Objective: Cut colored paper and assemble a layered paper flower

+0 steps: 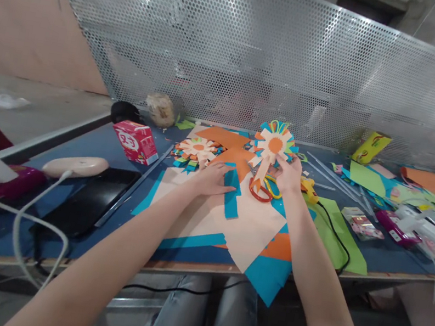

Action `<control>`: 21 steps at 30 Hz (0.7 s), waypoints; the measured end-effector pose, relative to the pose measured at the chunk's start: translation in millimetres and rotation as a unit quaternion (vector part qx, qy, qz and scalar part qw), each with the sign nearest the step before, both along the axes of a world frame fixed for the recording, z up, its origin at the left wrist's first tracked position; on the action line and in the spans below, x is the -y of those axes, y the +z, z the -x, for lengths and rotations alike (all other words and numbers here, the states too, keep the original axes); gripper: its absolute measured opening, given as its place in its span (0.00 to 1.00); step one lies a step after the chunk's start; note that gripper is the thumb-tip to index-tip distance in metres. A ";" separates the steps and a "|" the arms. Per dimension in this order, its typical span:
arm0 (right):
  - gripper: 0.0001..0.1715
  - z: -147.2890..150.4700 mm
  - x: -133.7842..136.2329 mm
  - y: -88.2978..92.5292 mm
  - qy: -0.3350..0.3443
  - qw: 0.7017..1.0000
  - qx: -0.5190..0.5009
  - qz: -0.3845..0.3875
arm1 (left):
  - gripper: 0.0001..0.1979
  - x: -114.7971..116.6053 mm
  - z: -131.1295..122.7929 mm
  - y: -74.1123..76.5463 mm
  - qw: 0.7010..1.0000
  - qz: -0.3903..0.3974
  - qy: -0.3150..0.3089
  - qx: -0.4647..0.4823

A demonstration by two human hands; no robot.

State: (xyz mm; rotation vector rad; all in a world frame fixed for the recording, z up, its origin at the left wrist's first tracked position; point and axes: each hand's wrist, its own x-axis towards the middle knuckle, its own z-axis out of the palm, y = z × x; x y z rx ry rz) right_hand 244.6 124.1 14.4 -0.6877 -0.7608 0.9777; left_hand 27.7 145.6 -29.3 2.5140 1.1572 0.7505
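My right hand (290, 171) holds up a paper rosette (274, 143) with blue, peach and orange petals and a peach tail, its fingers closed on the lower right edge. Palm down on the peach paper (196, 212), my left hand (215, 178) has its fingers spread, beside a blue paper strip (231, 201). A second rosette (197, 148) lies just behind my left hand. Scissors (261, 191) with red and yellow handles rest under the raised rosette, between my hands. Orange paper (224, 137) lies behind them.
A yellow glue gun (310, 189) with a black cable lies right of my right hand on green paper (338, 239). At left are a pink box (136, 142), a black phone (88, 202) and white cables. Paper scraps lie far right; a perforated metal panel (261, 53) stands behind.
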 end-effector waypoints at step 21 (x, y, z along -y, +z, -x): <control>0.24 22.9 11.9 3.2 0.083 0.997 -0.003 -0.009 | 0.23 29.3 -44.6 15.8 0.832 0.335 -0.015 0.443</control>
